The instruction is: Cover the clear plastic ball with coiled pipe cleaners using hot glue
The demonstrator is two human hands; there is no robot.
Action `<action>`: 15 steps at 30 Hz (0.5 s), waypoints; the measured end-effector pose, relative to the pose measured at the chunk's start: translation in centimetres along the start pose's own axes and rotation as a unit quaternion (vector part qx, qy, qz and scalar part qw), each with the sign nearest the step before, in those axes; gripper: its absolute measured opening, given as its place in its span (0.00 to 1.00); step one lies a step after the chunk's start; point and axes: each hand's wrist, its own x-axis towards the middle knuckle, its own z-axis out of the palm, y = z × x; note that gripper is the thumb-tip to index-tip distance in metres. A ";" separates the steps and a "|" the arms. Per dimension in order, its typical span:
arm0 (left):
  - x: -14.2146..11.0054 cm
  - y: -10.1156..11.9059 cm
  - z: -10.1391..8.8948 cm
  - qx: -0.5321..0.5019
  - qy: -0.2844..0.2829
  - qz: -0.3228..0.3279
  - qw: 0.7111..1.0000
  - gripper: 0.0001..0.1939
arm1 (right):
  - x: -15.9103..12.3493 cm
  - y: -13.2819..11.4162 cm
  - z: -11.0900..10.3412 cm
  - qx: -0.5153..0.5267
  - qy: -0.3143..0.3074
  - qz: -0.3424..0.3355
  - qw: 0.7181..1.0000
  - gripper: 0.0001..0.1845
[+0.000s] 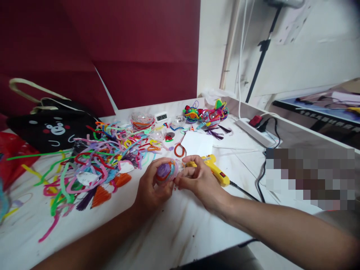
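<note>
1. The left hand (155, 182) has its fingers wrapped around the clear round piece (166, 171), with purple, orange and blue coils on it, held above the surface (157, 228).
2. The right hand (201, 182) meets the piece's right side, thumb and fingertips drawn close together; whether they pinch anything is hard to tell.
3. The yellow glue gun (216, 170) lies just beyond the right hand, its black cord running right.
4. White paper (197, 142) lies beyond both hands.
5. A tangled heap of colored pipe cleaners (95, 161) spreads to the left.
6. Toward the back stand a small digital clock (161, 117) and colorful coiled ornaments (210, 116).
</note>
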 end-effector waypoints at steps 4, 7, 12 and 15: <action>0.2 -0.2 -0.2 -0.005 -0.001 0.011 1.000 0.24 | 0.0 0.2 0.4 -0.007 -0.004 -0.013 1.000 0.38; 0.4 0.0 -0.2 -0.006 0.003 0.005 1.000 0.23 | -0.1 0.1 0.5 -0.025 -0.003 -0.021 0.999 0.36; 0.8 0.4 -0.2 -0.044 0.004 -0.043 0.998 0.22 | 0.1 -2.8 -0.9 -0.205 -0.081 0.011 0.975 0.28; 1.0 0.2 0.0 -0.084 0.017 -0.082 0.993 0.20 | 1.6 -5.9 -1.8 -0.415 -0.114 -0.054 0.901 0.13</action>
